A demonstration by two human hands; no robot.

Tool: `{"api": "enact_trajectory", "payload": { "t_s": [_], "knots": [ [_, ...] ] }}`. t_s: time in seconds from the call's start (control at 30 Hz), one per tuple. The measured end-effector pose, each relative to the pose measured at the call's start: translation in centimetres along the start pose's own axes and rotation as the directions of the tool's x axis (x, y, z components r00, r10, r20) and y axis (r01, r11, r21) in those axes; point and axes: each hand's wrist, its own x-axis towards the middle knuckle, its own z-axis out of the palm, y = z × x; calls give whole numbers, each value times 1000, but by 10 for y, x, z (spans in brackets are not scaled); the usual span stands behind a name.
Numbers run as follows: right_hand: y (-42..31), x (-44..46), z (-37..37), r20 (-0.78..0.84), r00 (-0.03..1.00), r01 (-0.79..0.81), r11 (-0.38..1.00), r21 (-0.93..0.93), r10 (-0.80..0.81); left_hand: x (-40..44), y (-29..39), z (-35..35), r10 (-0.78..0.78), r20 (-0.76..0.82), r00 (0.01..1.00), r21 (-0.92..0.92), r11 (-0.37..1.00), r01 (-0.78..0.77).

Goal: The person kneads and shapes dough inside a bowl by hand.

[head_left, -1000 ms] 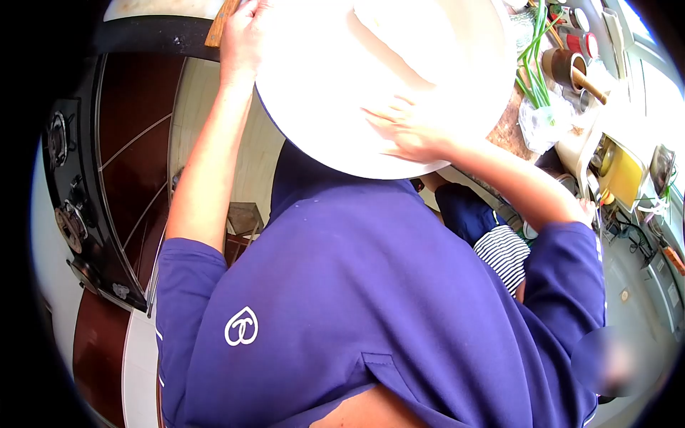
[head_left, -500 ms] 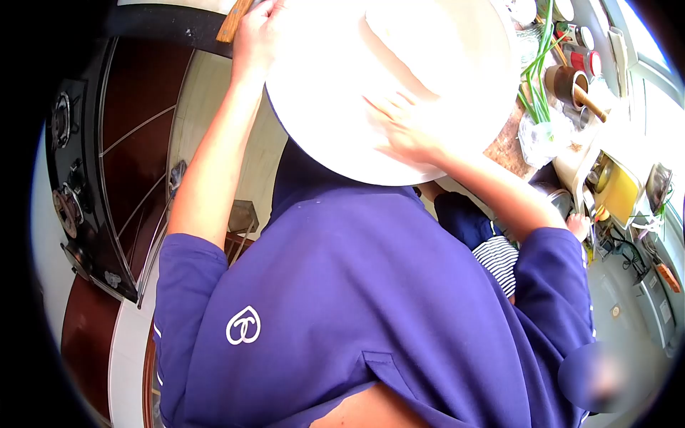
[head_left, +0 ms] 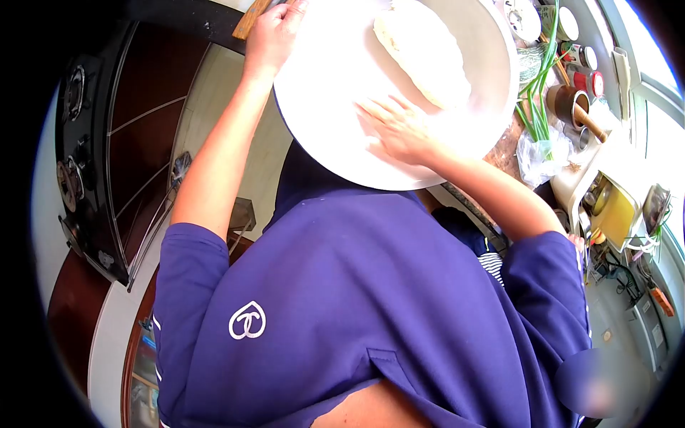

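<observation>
A large white basin (head_left: pixel 321 135) is at the top middle, over my lap. In it lies a long, pale lump of dough (head_left: pixel 421 53). My left hand (head_left: pixel 275 37) is closed on the basin's left rim, beside a wooden handle (head_left: pixel 251 19). Inside the basin, my right hand (head_left: pixel 402 132) rests palm down with its fingers spread, just below the dough. It holds nothing, and a narrow strip of basin shows between the fingertips and the dough.
On the right counter are green onions (head_left: pixel 540 100), a plastic bag (head_left: pixel 536 155), a wooden mortar with pestle (head_left: pixel 569 105) and several jars (head_left: pixel 586 82). A black stove (head_left: pixel 75 171) stands at the left. Another person's striped clothing (head_left: pixel 492 265) shows behind my right arm.
The glare in the basin has lessened, so the dough's outline shows clearly. The view has shifted slightly, and my right hand stays nearly in place. The other person is more hidden by my arm.
</observation>
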Motion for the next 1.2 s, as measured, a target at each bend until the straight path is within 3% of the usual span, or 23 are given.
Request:
{"api": "enact_trajectory", "payload": {
  "t_s": [0.1,0.2,0.3,0.4,0.53,0.63,0.73,0.83,0.93,1.03,1.1,1.2],
  "knots": [
    [0,60,-8,-127,992,-34,996,-79,24,-1,1,0,-22,-33,999,71,997,24],
    [3,64,-1,-230,973,-2,1000,-26,-4,3,-4,-3,-66,27,997,115,991,63],
    [6,12,-11,95,995,18,1000,9,-18,-16,-1,-13,-124,72,990,21,992,123],
    [13,-30,2,76,996,51,998,34,-53,-57,-11,9,92,-239,967,-68,991,-111],
    [9,17,7,-77,994,67,995,-68,-73,-70,-4,-1,-197,-44,979,-110,975,192],
    [6,70,1,-264,964,-67,993,-98,39,-70,-2,-3,-164,-65,984,-65,985,160],
    [-5,62,-7,-229,972,-71,996,-60,56,-74,5,0,-114,-85,990,-62,992,109],
    [3,7,-16,109,989,93,995,35,-96,-72,5,-1,-102,-101,990,-33,995,99],
    [23,-21,11,109,957,262,961,83,-270,-71,2,-1,-133,-106,985,-25,991,131],
    [2,13,10,95,966,218,956,197,-240,-71,6,1,-161,-106,981,-56,986,156],
    [-4,44,13,-126,975,202,965,165,-182,-70,7,-1,-156,-107,982,-76,986,148],
    [-6,96,11,-439,890,-27,973,229,128,-73,4,-1,-129,-87,988,-92,988,121]
  ]
}}
